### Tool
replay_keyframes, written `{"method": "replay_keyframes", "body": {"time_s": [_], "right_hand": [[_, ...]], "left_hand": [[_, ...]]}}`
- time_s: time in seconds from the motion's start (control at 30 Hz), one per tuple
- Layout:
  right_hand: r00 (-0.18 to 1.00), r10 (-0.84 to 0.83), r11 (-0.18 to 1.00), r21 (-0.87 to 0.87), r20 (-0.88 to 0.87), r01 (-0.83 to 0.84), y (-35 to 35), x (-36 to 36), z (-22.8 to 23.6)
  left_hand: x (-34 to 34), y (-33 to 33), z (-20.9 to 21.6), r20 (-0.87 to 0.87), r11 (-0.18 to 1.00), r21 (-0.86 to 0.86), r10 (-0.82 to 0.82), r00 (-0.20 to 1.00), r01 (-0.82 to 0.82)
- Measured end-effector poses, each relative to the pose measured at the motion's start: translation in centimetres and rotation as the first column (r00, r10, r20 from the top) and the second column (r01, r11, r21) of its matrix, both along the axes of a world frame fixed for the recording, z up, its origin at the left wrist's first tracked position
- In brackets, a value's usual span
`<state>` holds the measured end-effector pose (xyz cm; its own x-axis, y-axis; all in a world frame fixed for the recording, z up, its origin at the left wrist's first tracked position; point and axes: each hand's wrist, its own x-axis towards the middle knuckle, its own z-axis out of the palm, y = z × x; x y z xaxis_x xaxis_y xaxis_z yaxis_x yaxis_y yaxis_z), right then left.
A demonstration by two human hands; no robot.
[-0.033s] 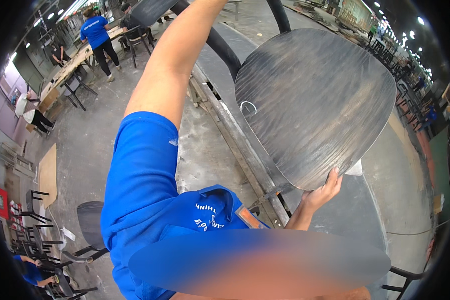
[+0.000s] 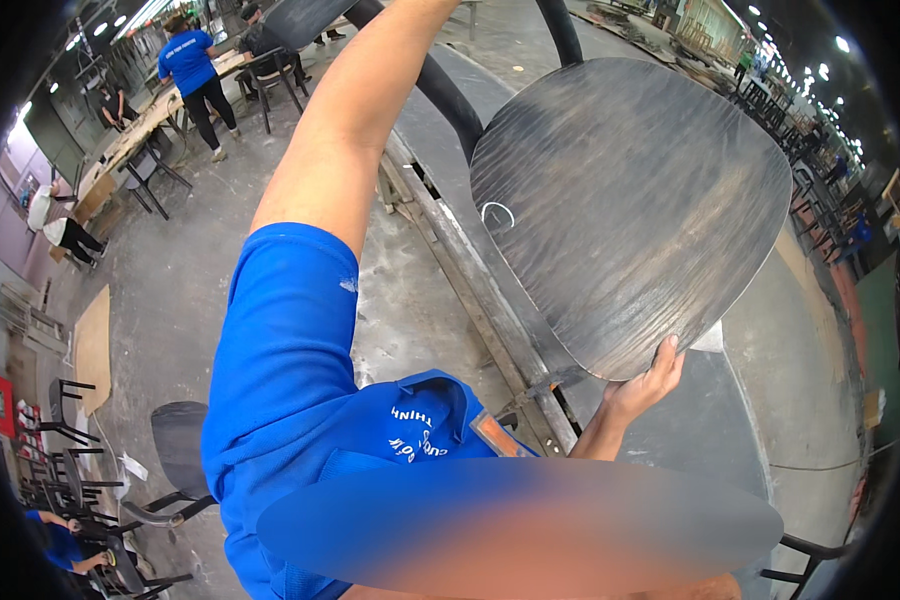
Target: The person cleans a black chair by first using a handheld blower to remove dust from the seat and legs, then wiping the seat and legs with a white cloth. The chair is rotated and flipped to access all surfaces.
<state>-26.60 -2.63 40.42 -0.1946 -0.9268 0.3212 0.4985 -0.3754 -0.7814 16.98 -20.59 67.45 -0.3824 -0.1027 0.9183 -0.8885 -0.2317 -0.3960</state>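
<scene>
The dark chair seat [image 2: 630, 215] is held over the grey surface [image 2: 680, 430], its near rim clamped in the grip of the right hand [image 2: 648, 388]. A white scrap [image 2: 710, 338] is partly covered by it. Floor and surface are partly blocked by the raised left arm [image 2: 355, 130]; the left hand's grip cannot be told, being out of view. Beyond, another dark chair [image 2: 180, 445] is seen.

Seat [image 2: 630, 210] grey-brown, wood-grained; sleeve [image 2: 295, 310] blue; far chair [image 2: 57, 403] seemingly black.
</scene>
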Motion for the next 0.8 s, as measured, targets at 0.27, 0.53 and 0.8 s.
{"method": "replay_keyframes", "body": {"time_s": [0.27,0.53,0.8], "right_hand": [[1.0,-0.027,0.999,0.019,-0.007,0.028,-1.5,0.5,0.3],[0.997,-0.063,0.996,0.066,-0.053,0.066,-2.7,0.6,0.8],[0.984,-0.147,0.986,0.064,-0.103,0.154,-6.0,-0.2,0.8]], "left_hand": [[0.8,-1.5,-2.4,0.039,0.998,-0.054,-0.024,0.999,0.026],[-3.0,4.9,-5.9,-0.297,0.952,0.258,-0.087,0.951,0.168],[-2.7,5.6,-24.1,-0.631,0.555,-0.667,-0.775,0.018,0.497]]}}
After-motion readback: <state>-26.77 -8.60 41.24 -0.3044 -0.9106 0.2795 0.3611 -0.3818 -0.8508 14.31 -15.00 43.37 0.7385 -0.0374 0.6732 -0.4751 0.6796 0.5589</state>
